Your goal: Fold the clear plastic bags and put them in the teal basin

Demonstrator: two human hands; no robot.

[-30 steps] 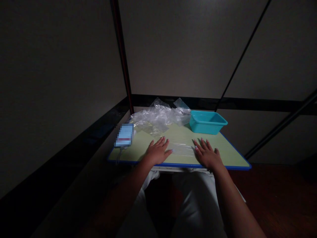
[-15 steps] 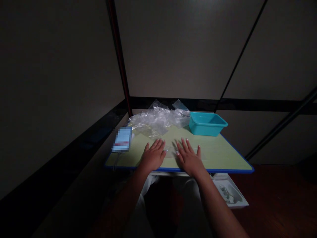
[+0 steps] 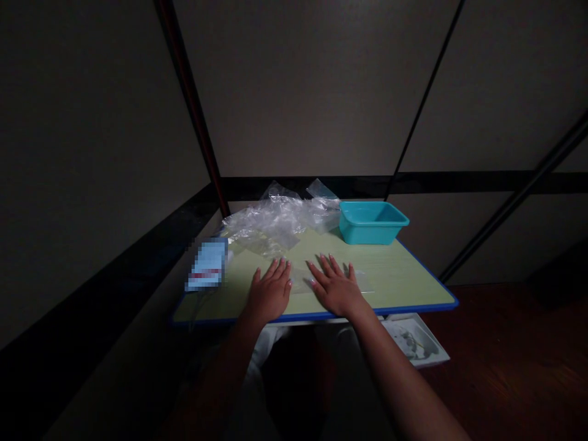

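My right hand (image 3: 337, 293) has shifted toward my left hand (image 3: 271, 291), baring the plastic (image 3: 364, 282), seemingly smoothed; both hands splayed, gripping nothing.

- The desk (image 3: 399, 278) fills the lower middle of the frame, its top pale yellow-green with a blue edge.
- Heap of crumpled clear plastic (image 3: 285, 217) along the far side, just left of the frame's centre.
- Turquoise bin (image 3: 371, 233), upright and right of centre, beside the heap; whether they touch is unclear.
- Pixelated, screen-like item (image 3: 207, 264), left of centre, tilted up.
- Flat clear plastic piece (image 3: 301, 283), lower centre, partly hidden, near the front edge.
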